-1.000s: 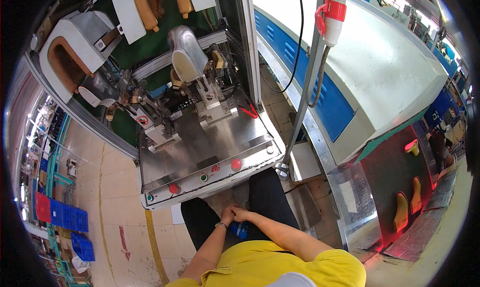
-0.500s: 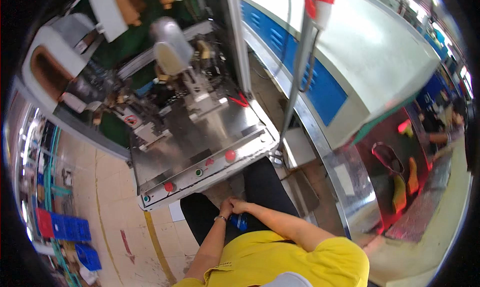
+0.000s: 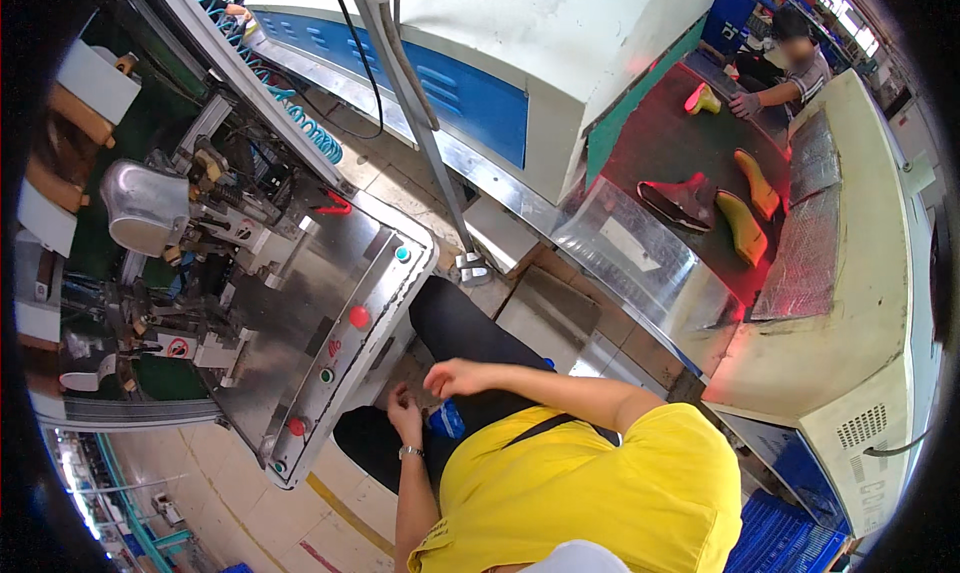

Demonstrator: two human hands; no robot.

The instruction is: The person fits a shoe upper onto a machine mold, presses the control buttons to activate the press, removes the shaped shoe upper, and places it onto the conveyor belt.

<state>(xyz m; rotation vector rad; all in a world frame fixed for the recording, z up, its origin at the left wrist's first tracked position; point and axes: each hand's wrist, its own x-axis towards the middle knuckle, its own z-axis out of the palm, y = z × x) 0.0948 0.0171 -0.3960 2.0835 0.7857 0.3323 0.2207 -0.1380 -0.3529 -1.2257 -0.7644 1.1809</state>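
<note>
Both my hands are over my lap, a short way apart. My right hand (image 3: pixel 455 378) is above my dark trousers, its fingers loosely bent and nothing visible in them. My left hand (image 3: pixel 405 415), with a band at its wrist, is lower and to the left, close to the machine's front edge. Its fingers are slightly curled and hold nothing that I can see. A blue object (image 3: pixel 447 420) lies in my lap between the forearms; its kind is unclear. Left of my knees is the machine's metal table (image 3: pixel 300 298), its front panel carrying red and green buttons (image 3: pixel 359 317).
A rounded metal form (image 3: pixel 147 206) stands among the machine's clamps at left. To the right, a conveyor (image 3: pixel 690 138) under red light carries a dark shoe upper (image 3: pixel 680 201) and yellow-green shoe-shaped pieces (image 3: pixel 740 228). A grey pole (image 3: pixel 425 123) stands ahead. A co-worker's gloved hand (image 3: pixel 745 105) is beyond the conveyor.
My hands, together half a second ago, have separated. The view has swung right, so the machine sits farther left and more of the conveyor and the co-worker shows.
</note>
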